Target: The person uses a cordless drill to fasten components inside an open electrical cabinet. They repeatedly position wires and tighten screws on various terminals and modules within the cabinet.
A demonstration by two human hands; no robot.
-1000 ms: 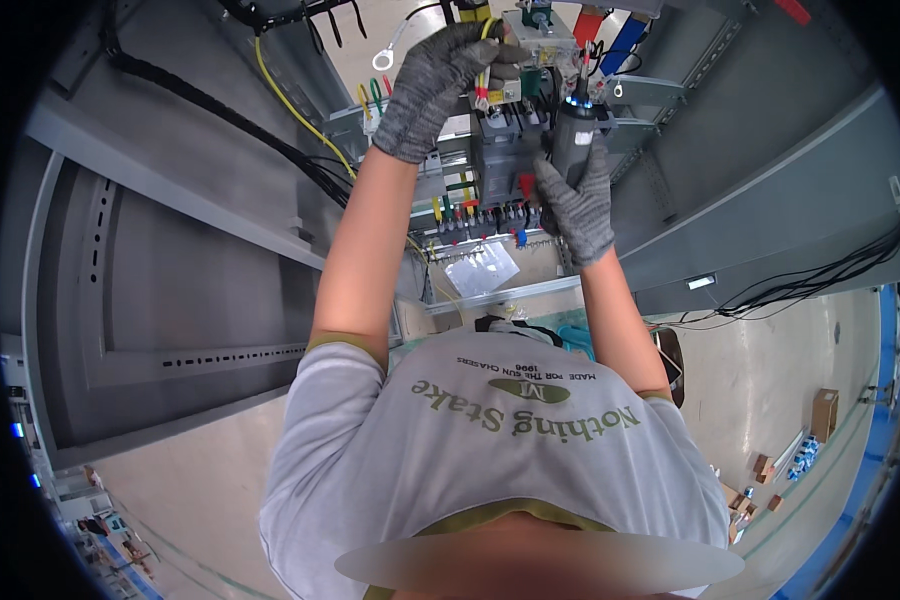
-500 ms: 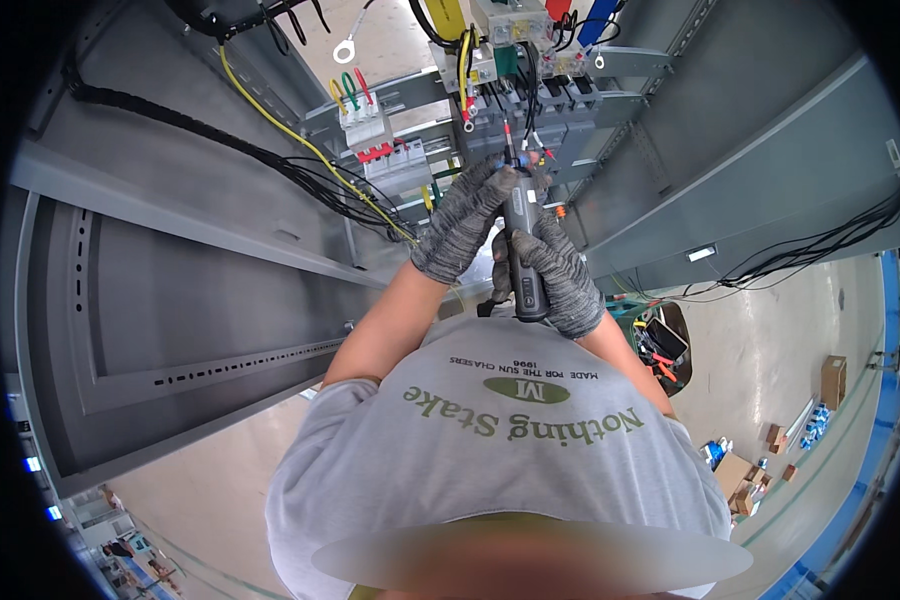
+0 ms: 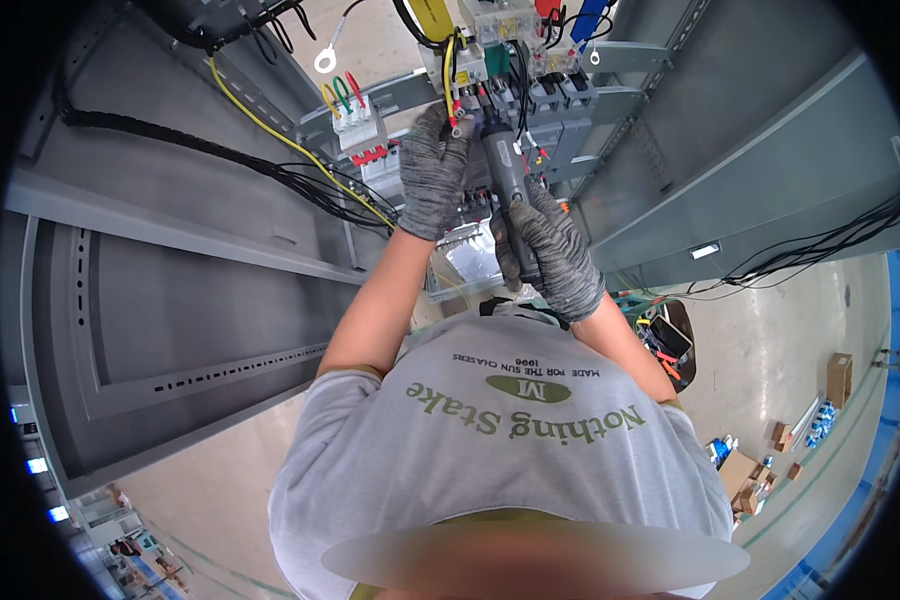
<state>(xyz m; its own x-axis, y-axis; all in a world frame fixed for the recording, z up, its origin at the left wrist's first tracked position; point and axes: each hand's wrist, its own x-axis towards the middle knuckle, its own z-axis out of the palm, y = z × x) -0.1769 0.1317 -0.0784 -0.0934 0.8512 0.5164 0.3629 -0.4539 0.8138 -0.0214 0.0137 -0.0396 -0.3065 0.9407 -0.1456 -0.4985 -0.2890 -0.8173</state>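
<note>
In my right hand [image 3: 558,250], wearing a grey knit glove, is a dark grey electric screwdriver [image 3: 506,165]. My fingers wrap its handle, and its tip points away from me at the breaker terminals. My gloved left hand [image 3: 434,175] reaches to the same terminals, just left of the tip. Its fingers are bent together there, and what they hold, if anything, is hidden. A yellow wire [image 3: 448,75] with a red sleeve and a ring lug hangs beside those fingertips. Grey circuit breakers [image 3: 570,135] stand behind the screwdriver.
Grey cabinet walls enclose both sides, with a door panel [image 3: 210,300] at left. A black cable bundle [image 3: 200,145] and a yellow-green wire [image 3: 270,120] run along the left. A small terminal unit [image 3: 358,130] sits left of my hand. A tool bin [image 3: 678,345] stands at right.
My left hand has left the screwdriver's front end and moved forward and left to the terminals. The screwdriver has shifted forward and slightly left, its tip now among the breakers.
</note>
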